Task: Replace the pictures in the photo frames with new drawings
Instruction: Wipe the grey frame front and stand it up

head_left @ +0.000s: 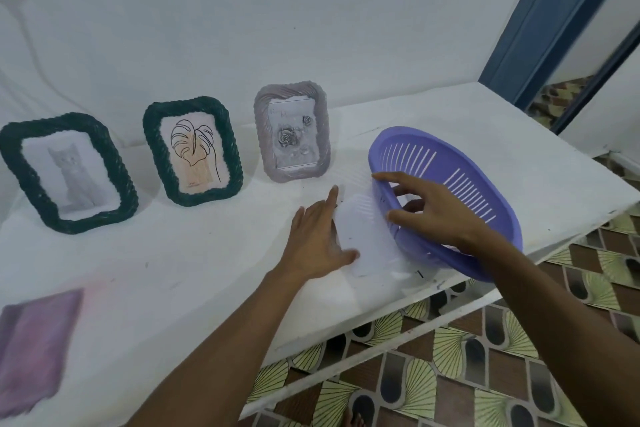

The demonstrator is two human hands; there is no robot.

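Observation:
Three photo frames stand upright along the white wall: a dark green frame (24,163) with a grey cat picture, a second dark green frame (152,135) with a leaf line drawing, and a grey frame (322,128) with a rose picture. A white sheet of paper (370,239) lies flat on the table in front of the grey frame. My left hand (315,239) lies flat, its fingers straight, touching the sheet's left edge. My right hand (433,208) grips the near rim of a tilted purple slotted basket (460,163), fingers inside it.
A purple cloth (34,340) lies at the near left of the white table (173,270). The table's edge runs diagonally at the right, over a patterned tile floor (485,357). A blue door frame (554,10) stands at the far right.

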